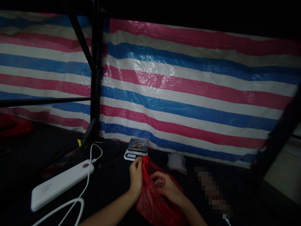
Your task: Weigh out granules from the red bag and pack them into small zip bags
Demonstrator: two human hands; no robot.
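A red plastic bag (150, 204) lies between my forearms, its mouth partly open toward the top. At the bag's upper left edge my left hand (136, 175) is closed, pinching the rim between thumb and fingers. My right hand (166, 185) is at the bag's opening with its fingers curled; whether they grip the plastic or something inside is hidden. Just beyond my left hand stands a small digital scale (127, 156) with a lit display. On its dark plate rests a small clear packet (139, 143) with brownish contents.
A white power bank (61, 185) with a white cable (88, 175) lies at left. Clear plastic bags (176, 163) sit right of the scale. A blurred-out object (213, 191) lies at right. Behind stand a black metal post (95, 78) and a striped plastic sheet (188, 88).
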